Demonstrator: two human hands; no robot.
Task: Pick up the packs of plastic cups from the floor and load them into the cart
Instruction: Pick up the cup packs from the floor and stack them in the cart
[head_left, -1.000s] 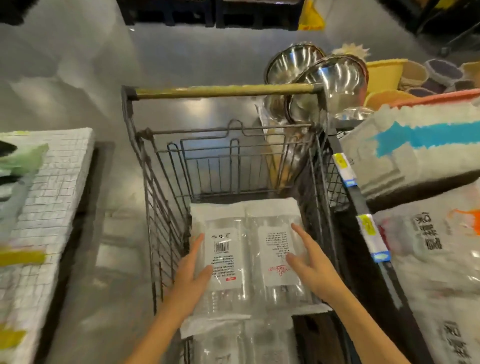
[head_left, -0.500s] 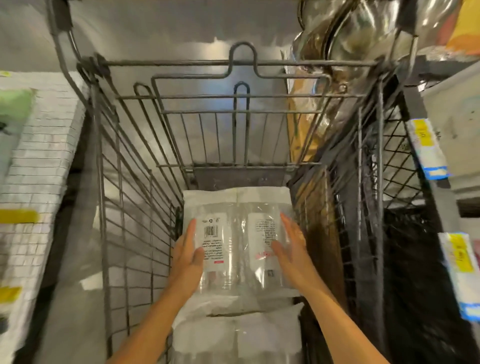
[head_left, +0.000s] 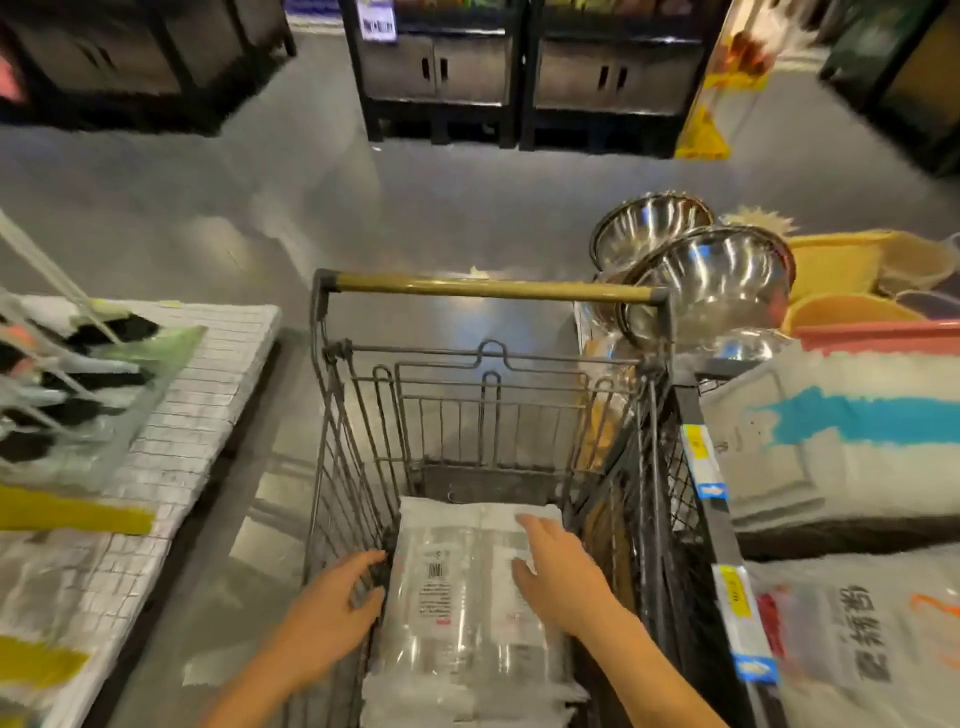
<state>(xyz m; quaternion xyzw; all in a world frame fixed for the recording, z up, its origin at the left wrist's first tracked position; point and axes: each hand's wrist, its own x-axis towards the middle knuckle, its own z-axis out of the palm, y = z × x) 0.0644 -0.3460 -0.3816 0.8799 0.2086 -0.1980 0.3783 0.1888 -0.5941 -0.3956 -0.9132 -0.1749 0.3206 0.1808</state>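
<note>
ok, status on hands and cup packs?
Left hand open beside cup pack, right hand open over it. Pack lies in cart atop another. Nothing blocking.

A clear pack of plastic cups with white labels lies flat inside the wire cart, upon other packs there.

Cart holds cup packs (stacked).

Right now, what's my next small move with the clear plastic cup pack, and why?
Probably draw both hands back: the clear plastic-wrapped cup pack lies flat in the grey wire cart, and the left hand and right hand are open, gripping nothing.
</note>
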